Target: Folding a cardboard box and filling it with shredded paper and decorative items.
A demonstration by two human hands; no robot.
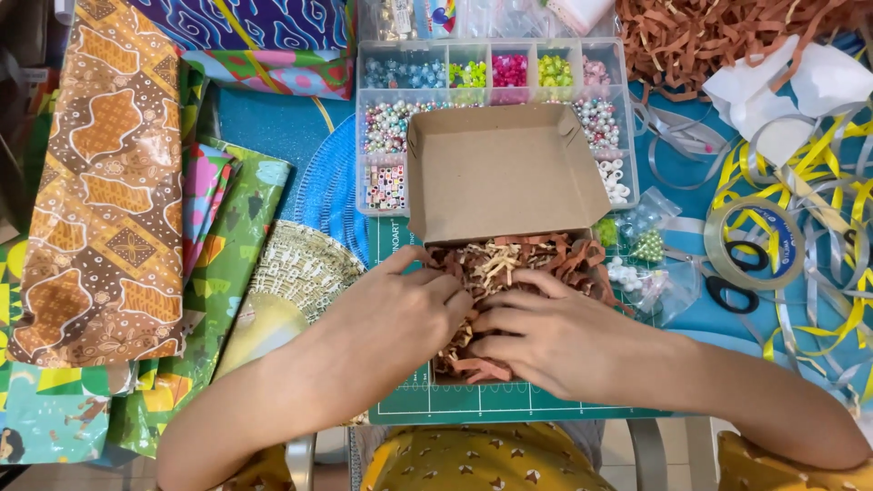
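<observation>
Head view of a craft bench (273, 127) with a blue surface. Left of the left hand lie 2 folded sheets of wrapping paper: a brown patterned sheet (100, 182) and a green illustrated sheet (227, 264). Directly above both hands sits an open brown cardboard lid (505, 173), resting on a clear compartmented bead organiser (473, 73) with blue, green, pink and pearl beads. Beneath the hands lies a green cutting mat (455, 400). Right of the right hand are yellow and silver ribbons (818, 182), a tape roll (755, 241) and black-handled scissors (737, 277). The left hand (400, 314) and right hand (546, 341), fingers curled, press down on brown and cream shredded paper filler (509, 264), which lies just below the lid.
</observation>
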